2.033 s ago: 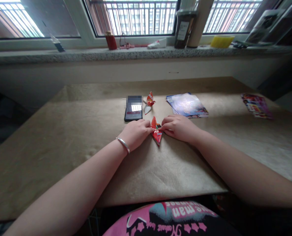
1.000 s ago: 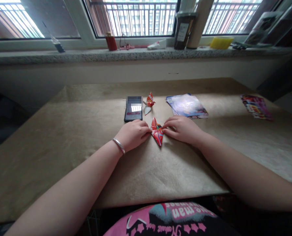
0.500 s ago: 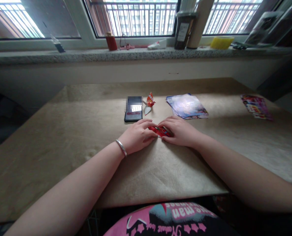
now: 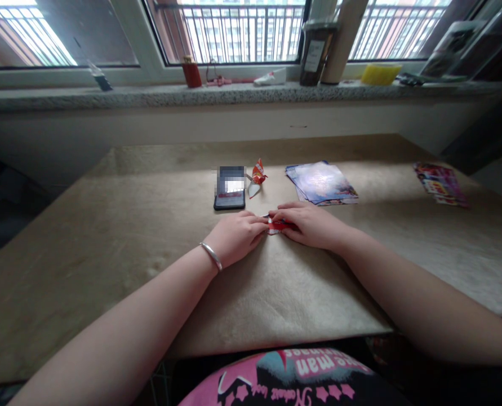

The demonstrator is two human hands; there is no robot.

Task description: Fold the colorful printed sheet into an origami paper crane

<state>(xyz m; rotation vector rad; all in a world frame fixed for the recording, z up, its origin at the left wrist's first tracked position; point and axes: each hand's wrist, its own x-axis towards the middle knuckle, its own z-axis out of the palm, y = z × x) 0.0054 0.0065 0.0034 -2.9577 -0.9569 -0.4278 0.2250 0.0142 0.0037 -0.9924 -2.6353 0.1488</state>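
Note:
A small red folded paper piece (image 4: 277,226) lies flat on the tan table (image 4: 107,237), mostly covered by my fingers. My left hand (image 4: 238,237), with a silver bracelet on its wrist, has its fingers curled and pressed on the paper's left end. My right hand (image 4: 312,224) presses its fingertips on the right end. Both hands meet over the paper in the middle of the table.
A dark phone (image 4: 230,188) lies just beyond my hands, next to a finished red paper figure (image 4: 257,175). A stack of printed sheets (image 4: 321,182) sits to the right, more coloured paper (image 4: 440,184) at the far right. The windowsill (image 4: 149,95) holds a red cup and jars.
The red paper stood as an upright diamond shape between my hands; now it is folded down flat, and both hands have closed in over it.

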